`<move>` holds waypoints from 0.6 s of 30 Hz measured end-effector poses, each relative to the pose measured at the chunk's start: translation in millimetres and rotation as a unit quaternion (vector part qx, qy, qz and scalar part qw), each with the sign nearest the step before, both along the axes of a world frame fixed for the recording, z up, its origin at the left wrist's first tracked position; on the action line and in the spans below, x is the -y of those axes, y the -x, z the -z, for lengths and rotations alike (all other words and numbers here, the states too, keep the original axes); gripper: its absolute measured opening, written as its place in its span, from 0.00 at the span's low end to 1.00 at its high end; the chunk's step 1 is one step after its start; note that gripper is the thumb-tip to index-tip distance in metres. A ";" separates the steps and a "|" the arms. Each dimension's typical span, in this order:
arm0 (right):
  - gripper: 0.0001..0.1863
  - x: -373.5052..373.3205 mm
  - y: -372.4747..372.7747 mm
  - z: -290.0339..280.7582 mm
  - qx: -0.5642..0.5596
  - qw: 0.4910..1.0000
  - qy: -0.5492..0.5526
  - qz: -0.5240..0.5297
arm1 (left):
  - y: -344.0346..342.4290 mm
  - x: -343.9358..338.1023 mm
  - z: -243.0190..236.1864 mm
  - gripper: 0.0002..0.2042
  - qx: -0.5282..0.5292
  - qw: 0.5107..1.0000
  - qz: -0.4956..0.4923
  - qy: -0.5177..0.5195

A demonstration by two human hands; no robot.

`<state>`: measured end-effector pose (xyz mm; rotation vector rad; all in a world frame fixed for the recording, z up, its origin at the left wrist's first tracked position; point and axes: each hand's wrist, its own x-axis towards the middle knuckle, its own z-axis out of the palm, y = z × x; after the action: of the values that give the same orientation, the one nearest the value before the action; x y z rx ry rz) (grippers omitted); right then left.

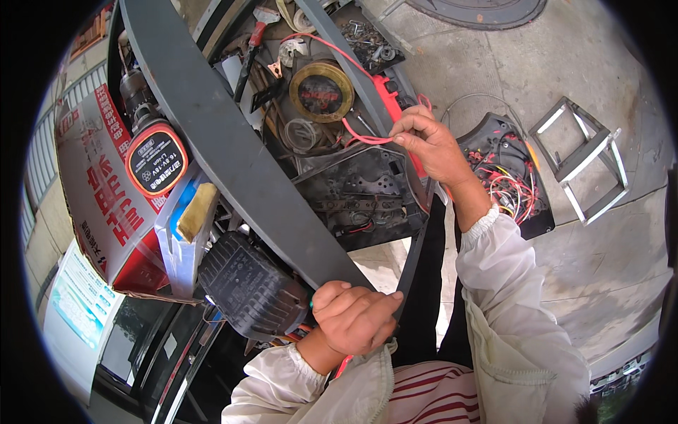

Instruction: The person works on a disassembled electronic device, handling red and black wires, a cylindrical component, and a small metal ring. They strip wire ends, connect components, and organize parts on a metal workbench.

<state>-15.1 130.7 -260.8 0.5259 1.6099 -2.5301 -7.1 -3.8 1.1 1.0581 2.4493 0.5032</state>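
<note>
My right hand (424,145) pinches a red cable (367,139) that loops up from the tray of parts and tools. Beside it lie a gold-rimmed round disc (321,92) and a red fitting (392,102) along the frame rail. My left hand (353,318) is curled at the lower end of a wide grey beam (233,169), next to a black finned housing (251,283); red wire shows below it, and what the fingers hold is hidden. Under the tray's tools sits a black panel (360,194) with small fittings.
At left are a cardboard box (99,191), a cordless drill (155,155) and a yellow block (196,212). A bin of bolts (364,42) sits at the top. On the concrete at right are a wire-filled black housing (505,177) and a metal frame (579,162).
</note>
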 end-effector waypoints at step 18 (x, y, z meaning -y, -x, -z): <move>0.06 17.9 8.4 -14.7 -0.092 0.984 -0.154 -0.020 | -3.9 -1.0 -0.3 0.11 -0.007 1.000 -0.017 0.015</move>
<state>-23.5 112.8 -246.1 0.2860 2.0739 -2.3726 -3.2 -2.8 1.4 1.0130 2.4834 0.4702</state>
